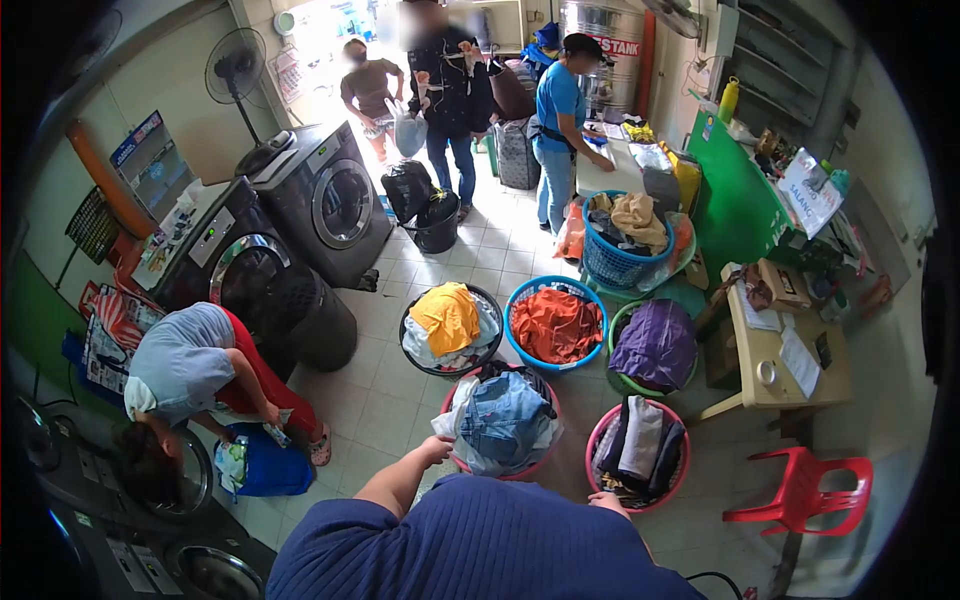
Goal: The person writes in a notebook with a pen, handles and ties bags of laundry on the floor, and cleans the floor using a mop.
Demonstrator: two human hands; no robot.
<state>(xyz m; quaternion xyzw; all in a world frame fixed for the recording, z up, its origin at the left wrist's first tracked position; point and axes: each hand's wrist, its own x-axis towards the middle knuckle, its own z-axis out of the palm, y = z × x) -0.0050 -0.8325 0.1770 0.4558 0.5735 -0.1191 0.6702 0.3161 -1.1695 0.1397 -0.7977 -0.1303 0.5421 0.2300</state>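
Observation:
My left hand (436, 449) is closed at the left rim of a pink basket (549, 462), beside a whitish plastic bag around the clothes; blue denim (505, 412) lies on top. What its fingers grip is too small to make out. My right hand (608, 500) is at the lower left rim of another pink basket (686, 470), which holds dark clothes and a rolled grey-white cloth (640, 440); its fingers are too small to read. Behind them stand baskets with yellow cloth (445, 318), orange-red cloth (556, 325) and purple cloth (655, 343).
At left, a co-worker (185, 360) bends by a blue bag (265, 465) and front-loading machines (342, 203). Three people stand at the back, one beside a blue basket (625, 262). A red chair (810, 490) and wooden table (800, 375) are at right.

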